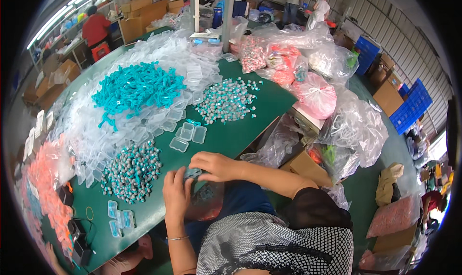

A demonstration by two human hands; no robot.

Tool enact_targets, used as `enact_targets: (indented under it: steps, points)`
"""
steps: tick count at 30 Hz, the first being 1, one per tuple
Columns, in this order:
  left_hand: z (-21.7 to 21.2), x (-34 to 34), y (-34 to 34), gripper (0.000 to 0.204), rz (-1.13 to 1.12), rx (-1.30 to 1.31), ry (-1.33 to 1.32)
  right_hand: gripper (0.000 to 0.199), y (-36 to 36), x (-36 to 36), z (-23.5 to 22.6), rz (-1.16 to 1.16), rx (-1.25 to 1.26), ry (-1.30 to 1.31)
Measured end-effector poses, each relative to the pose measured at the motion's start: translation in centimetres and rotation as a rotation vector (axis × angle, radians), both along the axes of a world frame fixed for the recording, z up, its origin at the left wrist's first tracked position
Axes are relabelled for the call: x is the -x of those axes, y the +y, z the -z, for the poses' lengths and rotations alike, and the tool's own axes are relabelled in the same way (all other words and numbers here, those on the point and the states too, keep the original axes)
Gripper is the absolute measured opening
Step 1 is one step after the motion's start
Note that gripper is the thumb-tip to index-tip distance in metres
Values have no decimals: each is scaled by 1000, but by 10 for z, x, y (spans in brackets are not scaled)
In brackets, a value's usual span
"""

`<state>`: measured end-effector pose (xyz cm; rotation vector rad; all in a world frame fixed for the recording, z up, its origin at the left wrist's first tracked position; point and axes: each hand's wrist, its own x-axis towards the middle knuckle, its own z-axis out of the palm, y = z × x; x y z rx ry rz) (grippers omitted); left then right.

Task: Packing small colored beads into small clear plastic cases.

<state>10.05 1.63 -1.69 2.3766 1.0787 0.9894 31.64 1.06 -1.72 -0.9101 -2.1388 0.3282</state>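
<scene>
Close to my body, over the table's near edge, both hands hold a small clear plastic case (pixel 192 173) with something bluish in it. My left hand (pixel 176 194) has its fingers closed on the case's left side. From the right, my right hand (pixel 214 167) pinches it, covering part of it. Just beyond lie open clear cases (pixel 185 132) with a teal cord piece beside them. A pile of small grey-and-teal plugs (pixel 132 171) is left of my hands; a second plug pile (pixel 226 102) lies farther off. Filled cases (pixel 120 218) with teal contents sit at the lower left.
Teal cords (pixel 139 90) lie heaped on a large mound of clear cases (pixel 82 111). Coral-coloured pieces (pixel 50 193) and black boxes (pixel 79 243) line the left edge. Plastic bags (pixel 353 128) and a cardboard box (pixel 308 167) crowd the right. Another person's hand (pixel 52 255) shows lower left.
</scene>
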Motion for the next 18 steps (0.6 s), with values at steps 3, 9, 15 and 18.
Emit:
enact_targets:
  steps: [3,9,15,18]
  points:
    - [0,-3,0,27,-23,-38,13,28,8,2,15,-6,8,56]
    - [6,7,0,18,30,-9,-30,23,5,8,22,-64,152,149]
    - [4,9,1,16,46,-29,-71,23,4,7,22,-67,180,137]
    - [5,6,-1,17,21,1,-98,21,9,8,19,-95,214,230]
